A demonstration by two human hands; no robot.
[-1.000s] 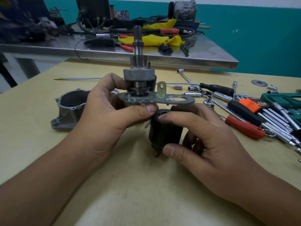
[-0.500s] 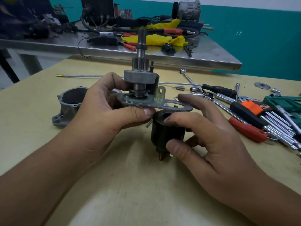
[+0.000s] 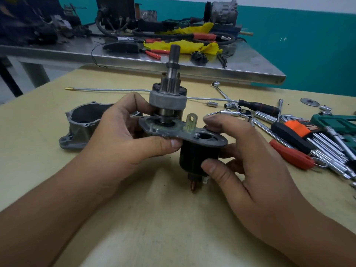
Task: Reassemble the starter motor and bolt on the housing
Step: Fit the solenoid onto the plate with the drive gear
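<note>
Hands meet at the middle of the head view, both on the starter motor parts held above a tan table (image 3: 57,189). The left hand (image 3: 123,139) pinches the edge of a flat metal plate (image 3: 185,135) — thumb on the near edge, fingers curled behind it. Rising from that plate stands a shaft (image 3: 173,60), upright, with a toothed gear and a broad grey collar (image 3: 167,101) partway down it; a small brass-coloured tab (image 3: 191,121) stands up from the plate just beside the shaft's base. The right hand (image 3: 240,164) grips a black cylinder (image 3: 196,157) that hangs under the plate's right end, thumb across its front and index finger reaching over the plate's far rim; a copper stud (image 3: 193,186) pokes out of the cylinder's bottom, close above the table. Left of the hands, resting on the table, lies the grey cast housing (image 3: 81,128), its open mouth facing up and partly hidden by the left hand. To the right lie a red-handled screwdriver (image 3: 290,155), a black-handled driver (image 3: 258,107), a set of hex keys in an orange and black holder (image 3: 300,130) and loose sockets — all well apart from the motor. Behind runs a steel bench (image 3: 192,68) carrying yellow rags (image 3: 190,46), red-handled pliers and dark cables.
</note>
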